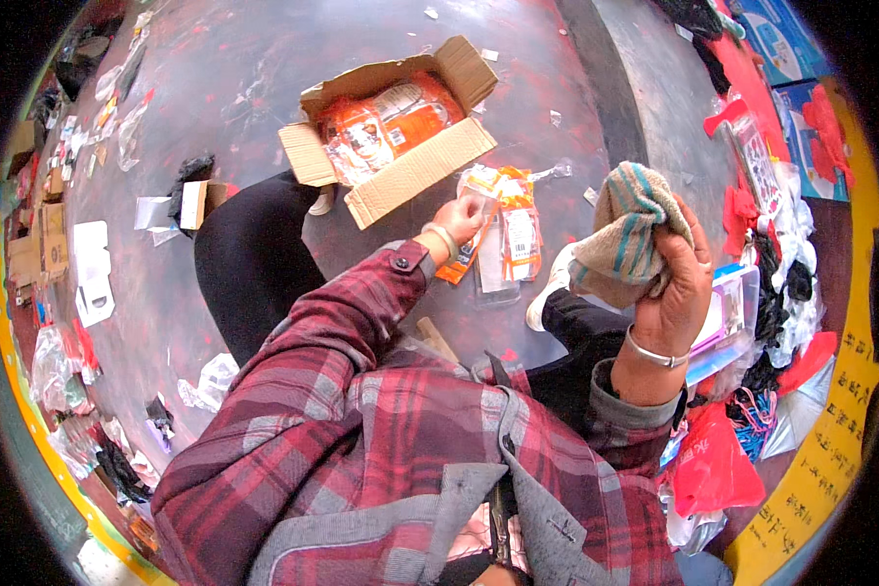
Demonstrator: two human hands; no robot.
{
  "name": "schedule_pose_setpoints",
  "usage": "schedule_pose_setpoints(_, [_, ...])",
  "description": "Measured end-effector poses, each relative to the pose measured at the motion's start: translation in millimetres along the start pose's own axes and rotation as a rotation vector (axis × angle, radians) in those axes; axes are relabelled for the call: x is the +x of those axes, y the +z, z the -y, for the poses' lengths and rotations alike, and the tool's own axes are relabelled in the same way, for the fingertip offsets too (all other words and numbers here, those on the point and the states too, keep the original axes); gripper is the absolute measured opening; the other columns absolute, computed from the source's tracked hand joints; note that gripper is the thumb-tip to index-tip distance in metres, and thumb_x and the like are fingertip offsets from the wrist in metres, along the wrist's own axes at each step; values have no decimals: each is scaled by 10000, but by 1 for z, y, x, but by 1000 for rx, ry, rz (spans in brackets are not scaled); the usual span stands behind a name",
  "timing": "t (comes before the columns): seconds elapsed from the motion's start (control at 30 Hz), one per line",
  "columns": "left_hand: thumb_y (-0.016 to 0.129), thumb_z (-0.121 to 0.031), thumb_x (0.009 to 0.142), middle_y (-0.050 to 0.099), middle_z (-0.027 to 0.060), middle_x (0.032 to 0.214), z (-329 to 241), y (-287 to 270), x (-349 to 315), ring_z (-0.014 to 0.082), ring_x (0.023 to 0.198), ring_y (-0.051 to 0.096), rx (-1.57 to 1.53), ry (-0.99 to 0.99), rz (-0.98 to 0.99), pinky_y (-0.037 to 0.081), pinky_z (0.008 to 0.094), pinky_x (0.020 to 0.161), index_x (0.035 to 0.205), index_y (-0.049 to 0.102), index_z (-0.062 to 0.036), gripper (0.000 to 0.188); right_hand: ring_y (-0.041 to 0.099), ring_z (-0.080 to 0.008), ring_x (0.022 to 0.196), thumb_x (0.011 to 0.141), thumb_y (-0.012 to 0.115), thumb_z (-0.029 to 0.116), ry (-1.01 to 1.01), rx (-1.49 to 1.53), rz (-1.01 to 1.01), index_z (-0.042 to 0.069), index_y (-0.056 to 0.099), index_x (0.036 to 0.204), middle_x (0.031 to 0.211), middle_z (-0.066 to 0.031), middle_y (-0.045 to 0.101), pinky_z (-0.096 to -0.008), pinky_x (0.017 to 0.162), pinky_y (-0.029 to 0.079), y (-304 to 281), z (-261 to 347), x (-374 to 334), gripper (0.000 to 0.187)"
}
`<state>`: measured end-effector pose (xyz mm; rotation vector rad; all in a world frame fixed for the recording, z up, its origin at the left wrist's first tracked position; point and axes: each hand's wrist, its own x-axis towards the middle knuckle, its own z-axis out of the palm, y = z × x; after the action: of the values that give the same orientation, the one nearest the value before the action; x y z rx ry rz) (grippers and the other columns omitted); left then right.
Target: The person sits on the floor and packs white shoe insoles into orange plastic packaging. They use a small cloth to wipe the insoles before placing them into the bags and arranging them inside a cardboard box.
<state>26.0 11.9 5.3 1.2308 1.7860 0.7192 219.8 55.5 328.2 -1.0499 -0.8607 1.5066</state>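
Note:
My right hand [676,283], raised above my right knee, grips a beige knit cloth with teal and brown stripes [623,234]; the cloth hangs folded, and its exact kind cannot be told. My left hand [461,217] is closed at the edge of a clear plastic packet [478,182] just in front of the carton. Beside that hand, orange and clear packets [521,244] lie overlapping on the floor between my feet. The open cardboard box [420,174] beyond my left hand holds several orange and clear packets [389,119].
A small open carton [197,203] and a white cut sheet [93,273] lie at the left. Plastic scraps and cardboard line the left edge. At the right are a clear plastic case [728,317], a red bag [715,464] and heaped wrappings beside a yellow floor strip [820,469].

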Motion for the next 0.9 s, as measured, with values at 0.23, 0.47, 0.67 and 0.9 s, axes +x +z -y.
schedule_pose_setpoints(0.23, [780, -326, 600, 586, 242, 1086, 95, 57, 28, 351, 1045, 563, -78, -583, -90, 456, 385, 874, 1108, 530, 49, 679, 599, -231, 987, 740, 535, 2, 150, 32, -2, -76, 513, 1164, 1086, -157, 605, -323, 912, 460, -15, 6, -4, 432])
schedule_pose_setpoints(0.47, [779, -215, 584, 543, 264, 1157, 100, 74, 73, 348, 1089, 542, -59, -634, -77, 436, 382, 918, 1125, 513, 64, 664, 617, -219, 917, 682, 596, 10, 194, 56, -104, -75, 536, 1102, 1018, -144, 625, -309, 847, 488, -12, 7, 2, 433])
schedule_pose_setpoints(0.67, [708, -153, 641, 577, 238, 1114, 119, 98, 89, 351, 1074, 552, -159, -785, -125, 449, 368, 894, 1088, 561, 17, 500, 618, -210, 898, 683, 582, -4, 259, 80, -104, -70, 541, 1089, 998, -143, 626, -303, 823, 495, -6, 9, 7, 414])
schedule_pose_setpoints(0.9, [725, -159, 654, 666, 121, 913, 54, 47, 60, 228, 834, 651, -338, -364, 18, 509, 333, 730, 1032, 603, -14, 423, 602, -234, 791, 845, 527, 256, 177, 131, -65, -43, 562, 937, 879, -143, 622, -350, 758, 487, -17, 10, -1, 314])
